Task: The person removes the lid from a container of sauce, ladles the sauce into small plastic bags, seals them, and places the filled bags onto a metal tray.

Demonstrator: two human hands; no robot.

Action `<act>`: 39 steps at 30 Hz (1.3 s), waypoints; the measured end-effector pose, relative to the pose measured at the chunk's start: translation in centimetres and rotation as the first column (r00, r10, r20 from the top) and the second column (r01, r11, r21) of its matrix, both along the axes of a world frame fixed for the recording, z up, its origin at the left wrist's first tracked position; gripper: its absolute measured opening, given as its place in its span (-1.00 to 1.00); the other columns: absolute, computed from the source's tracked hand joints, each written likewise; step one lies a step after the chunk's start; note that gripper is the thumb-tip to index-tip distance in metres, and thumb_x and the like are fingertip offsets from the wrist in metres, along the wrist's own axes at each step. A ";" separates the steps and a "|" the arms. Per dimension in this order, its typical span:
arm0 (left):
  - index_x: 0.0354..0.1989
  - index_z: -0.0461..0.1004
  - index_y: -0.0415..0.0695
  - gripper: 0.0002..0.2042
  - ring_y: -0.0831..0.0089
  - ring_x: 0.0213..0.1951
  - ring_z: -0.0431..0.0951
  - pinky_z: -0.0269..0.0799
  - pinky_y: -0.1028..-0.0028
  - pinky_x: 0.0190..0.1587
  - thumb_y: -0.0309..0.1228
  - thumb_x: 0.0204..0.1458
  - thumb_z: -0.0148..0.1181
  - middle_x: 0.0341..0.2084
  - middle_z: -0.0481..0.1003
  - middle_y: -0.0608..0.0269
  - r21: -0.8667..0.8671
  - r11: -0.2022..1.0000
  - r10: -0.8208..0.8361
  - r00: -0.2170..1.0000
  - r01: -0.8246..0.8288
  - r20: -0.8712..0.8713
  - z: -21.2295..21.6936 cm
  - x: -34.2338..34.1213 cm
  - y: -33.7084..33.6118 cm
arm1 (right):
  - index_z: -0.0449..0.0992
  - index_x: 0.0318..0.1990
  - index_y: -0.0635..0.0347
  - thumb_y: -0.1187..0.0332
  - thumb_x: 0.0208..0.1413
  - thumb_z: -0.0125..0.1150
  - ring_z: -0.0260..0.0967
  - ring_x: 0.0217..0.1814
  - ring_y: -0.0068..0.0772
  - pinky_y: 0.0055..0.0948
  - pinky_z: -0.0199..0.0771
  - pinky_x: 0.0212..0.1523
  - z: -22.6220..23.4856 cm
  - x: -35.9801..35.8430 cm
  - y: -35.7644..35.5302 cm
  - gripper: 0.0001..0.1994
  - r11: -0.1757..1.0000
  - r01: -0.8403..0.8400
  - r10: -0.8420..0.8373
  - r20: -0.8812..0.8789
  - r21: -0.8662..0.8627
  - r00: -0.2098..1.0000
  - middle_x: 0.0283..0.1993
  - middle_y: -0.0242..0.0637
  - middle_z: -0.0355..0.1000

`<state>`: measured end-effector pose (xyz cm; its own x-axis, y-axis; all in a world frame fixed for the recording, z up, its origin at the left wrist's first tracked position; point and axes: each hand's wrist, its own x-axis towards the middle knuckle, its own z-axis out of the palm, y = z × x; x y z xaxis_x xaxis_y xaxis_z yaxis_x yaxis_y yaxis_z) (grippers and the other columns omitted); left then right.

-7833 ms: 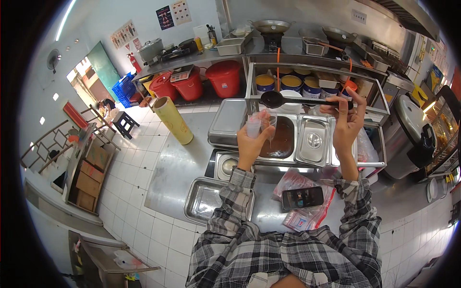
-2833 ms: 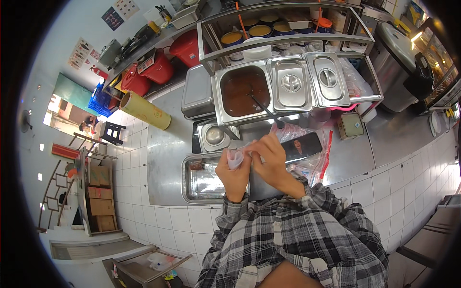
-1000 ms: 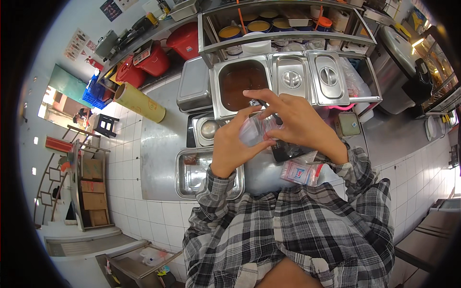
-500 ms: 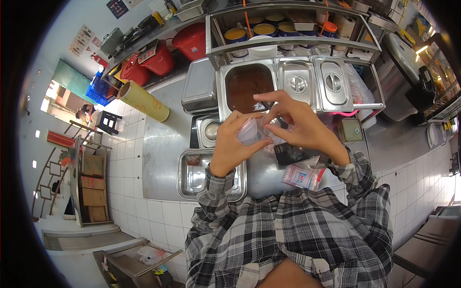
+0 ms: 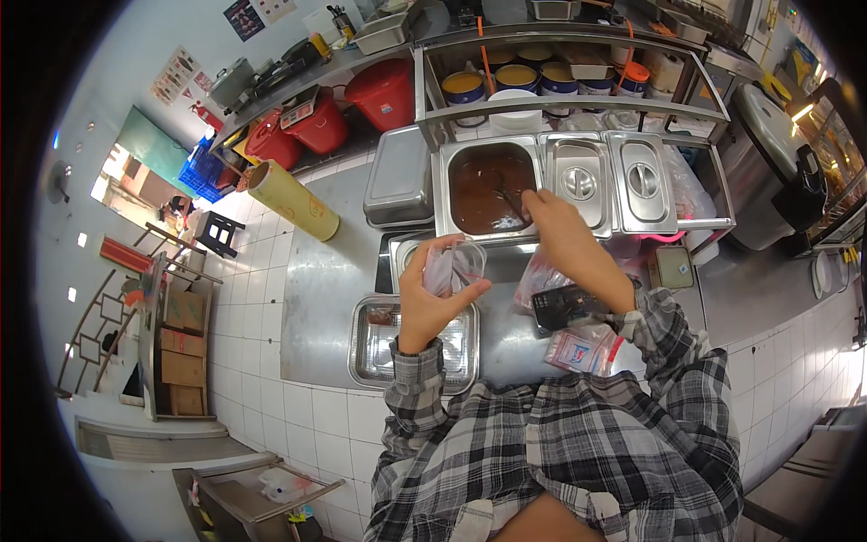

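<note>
My left hand (image 5: 432, 298) holds a small clear plastic bag (image 5: 456, 265) with its mouth up, above the steel counter. My right hand (image 5: 558, 228) reaches forward to the ladle handle (image 5: 508, 196) that sticks out of an open steel pan of dark brown sauce (image 5: 483, 185); its fingers touch the handle's end. Two lidded steel pans (image 5: 580, 182) (image 5: 642, 181) sit to the right of the sauce pan.
A shallow steel tray (image 5: 372, 348) lies below my left hand. A black phone (image 5: 562, 305) and packs of small bags (image 5: 582, 348) lie on the counter at the right. A yellow roll (image 5: 291, 199), red buckets (image 5: 386, 90) and sauce tubs (image 5: 465, 88) stand behind.
My right hand has left the bag and moved forward to the ladle in the sauce pan. My left hand alone keeps the bag now.
</note>
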<state>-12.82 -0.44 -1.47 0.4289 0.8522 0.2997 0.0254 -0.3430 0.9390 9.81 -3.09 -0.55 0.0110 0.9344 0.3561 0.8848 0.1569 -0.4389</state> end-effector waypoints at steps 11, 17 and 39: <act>0.06 0.39 -0.17 -0.41 0.90 -0.63 0.14 0.00 0.80 -0.61 -0.52 -0.25 0.45 -0.15 0.51 0.28 -0.027 0.997 0.079 0.997 -0.079 0.016 0.1 -1.5 -0.2 | 0.44 -0.38 0.14 0.45 -0.10 0.21 0.38 -0.28 -0.14 -0.21 0.28 -0.29 0.3 2.1 2.2 -0.90 0.984 0.031 -0.063 0.179 0.174 0.982 -0.40 -0.28 0.42; 0.07 0.39 -0.16 -0.42 0.88 -0.59 0.21 0.05 0.80 -0.59 -0.51 -0.22 0.44 -0.15 0.53 0.27 -0.027 0.995 0.096 0.995 -0.095 0.041 0.1 -1.9 0.5 | 0.49 -0.44 0.16 0.39 -0.06 0.25 0.42 -0.33 -0.15 -0.26 0.36 -0.34 -0.5 2.4 0.8 -0.92 0.975 0.127 -0.090 -0.199 0.183 0.976 -0.42 -0.29 0.44; -0.01 0.44 -0.20 -0.48 0.54 -0.25 0.53 0.44 0.57 -0.19 -0.35 -0.19 0.47 -0.24 0.55 0.23 0.066 0.991 0.104 0.984 -0.115 0.146 1.3 6.2 6.9 | 0.56 -0.38 0.24 0.42 0.00 0.27 0.37 -0.38 -0.54 -0.52 0.27 -0.30 12.1 6.0 -0.6 -0.91 0.963 0.109 0.005 -0.420 0.248 0.908 -0.41 -0.36 0.53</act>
